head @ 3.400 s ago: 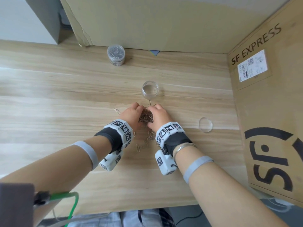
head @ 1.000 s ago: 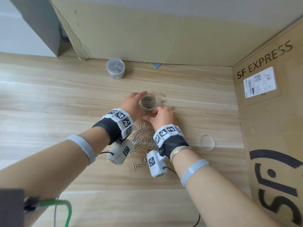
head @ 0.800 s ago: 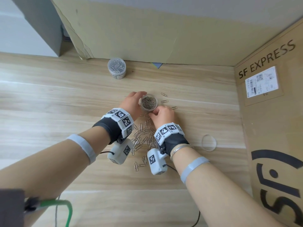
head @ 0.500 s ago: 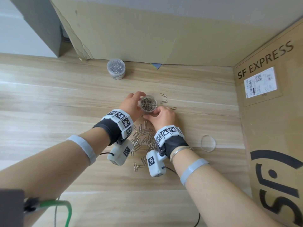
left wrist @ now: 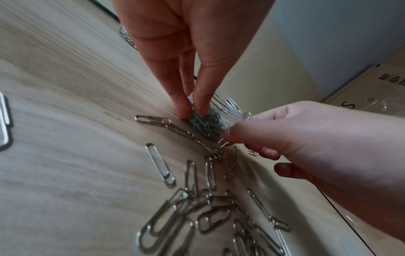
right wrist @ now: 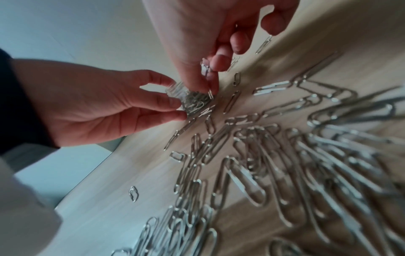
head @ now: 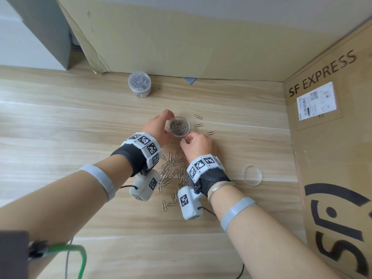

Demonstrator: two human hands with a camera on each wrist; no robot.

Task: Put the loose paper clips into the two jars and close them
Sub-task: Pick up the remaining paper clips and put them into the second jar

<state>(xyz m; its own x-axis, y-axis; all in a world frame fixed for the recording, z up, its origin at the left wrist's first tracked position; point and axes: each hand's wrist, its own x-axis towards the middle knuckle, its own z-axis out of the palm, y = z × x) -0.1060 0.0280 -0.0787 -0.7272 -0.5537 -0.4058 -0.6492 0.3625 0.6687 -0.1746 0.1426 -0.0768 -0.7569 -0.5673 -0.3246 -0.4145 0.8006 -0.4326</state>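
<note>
A small clear open jar [head: 179, 126] nearly full of paper clips stands mid-table. My left hand [head: 162, 125] grips its left wall, fingers curled round it [left wrist: 202, 107]. My right hand [head: 196, 142] sits just in front of the jar and pinches a few paper clips [right wrist: 206, 68] between thumb and fingertips. A heap of loose clips [head: 173, 170] lies between my wrists, and three more clips [head: 198, 125] lie right of the jar. A second jar [head: 140, 84], closed and full, stands at the back. A clear lid [head: 253, 175] lies flat to the right.
Cardboard sheets wall the table [head: 60, 127] at the back [head: 161, 37] and on the right, marked SF EXPRESS [head: 332, 137]. A grey box [head: 46, 27] stands at the back left. Bare wood stretches to the left and along the near edge.
Earlier both hands scooped a bunch of clips together; the jar now holds many. Over the last second my left hand kept hold of the jar and my right drew back to pinch clips.
</note>
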